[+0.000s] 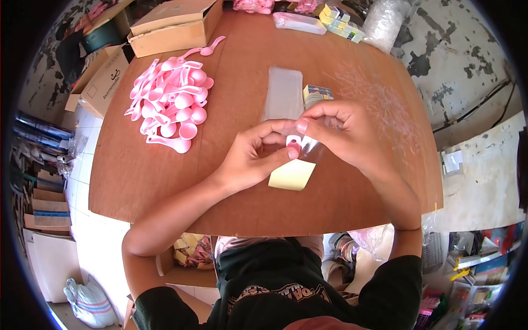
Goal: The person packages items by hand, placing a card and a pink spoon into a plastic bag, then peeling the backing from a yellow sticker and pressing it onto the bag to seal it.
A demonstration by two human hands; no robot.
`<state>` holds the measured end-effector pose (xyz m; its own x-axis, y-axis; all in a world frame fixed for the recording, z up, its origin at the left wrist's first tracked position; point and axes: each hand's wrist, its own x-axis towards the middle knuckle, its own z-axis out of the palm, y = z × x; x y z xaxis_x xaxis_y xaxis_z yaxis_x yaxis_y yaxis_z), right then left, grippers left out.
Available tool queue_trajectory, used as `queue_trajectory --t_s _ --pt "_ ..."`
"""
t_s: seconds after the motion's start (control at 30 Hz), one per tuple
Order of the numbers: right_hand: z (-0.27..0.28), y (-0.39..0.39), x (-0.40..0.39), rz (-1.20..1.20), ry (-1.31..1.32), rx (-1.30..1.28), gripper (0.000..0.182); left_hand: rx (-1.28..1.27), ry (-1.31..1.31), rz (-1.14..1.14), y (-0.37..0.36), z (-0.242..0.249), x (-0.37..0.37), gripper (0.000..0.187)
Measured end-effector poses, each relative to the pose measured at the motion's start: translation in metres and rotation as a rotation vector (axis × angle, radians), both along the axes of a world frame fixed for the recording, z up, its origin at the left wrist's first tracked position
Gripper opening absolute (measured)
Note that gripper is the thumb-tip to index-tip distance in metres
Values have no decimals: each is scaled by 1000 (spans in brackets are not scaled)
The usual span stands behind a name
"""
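In front of me, my left hand (258, 151) is closed, its thumb pressing on the pale pink holed end of what looks like a spoon (293, 141); the rest is hidden by my fingers. My right hand (338, 129) pinches thin clear plastic (312, 148), seemingly a bag, beside that end. The fingertips of both hands nearly meet. Just below them lies a pale yellow sheet (291, 176). Beyond my hands sit a stack of clear plastic bags (283, 91) and a small stack of printed cards (317, 92), partly covered by my right hand.
A heap of pink spoons (170, 102) lies on the brown table (231, 71) at left. Behind it stands a cardboard box (173, 27). Along the far edge are a plastic-wrapped pack (300, 23), yellow card bundles (341, 23) and a large clear bag (385, 25). Plastic strips scatter at right.
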<state>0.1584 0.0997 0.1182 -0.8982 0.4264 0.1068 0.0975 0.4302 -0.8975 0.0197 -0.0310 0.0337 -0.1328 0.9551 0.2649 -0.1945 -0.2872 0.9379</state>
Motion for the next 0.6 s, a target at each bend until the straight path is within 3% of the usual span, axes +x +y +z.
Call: queue_trajectory --t_s 0.23,0.37,0.43,0.6 --pt "-39 -7 25 -61 207 -384 25 -36 71 169 2 -6 2 35" --pt "-55 -3 30 -127 190 -356 20 -74 58 184 5 -12 5 35" --pt "-55 -4 31 -151 191 -385 19 -94 -91 179 4 -8 7 31" --pt "-62 -6 29 -166 301 -332 17 -85 -44 210 6 -9 8 27"
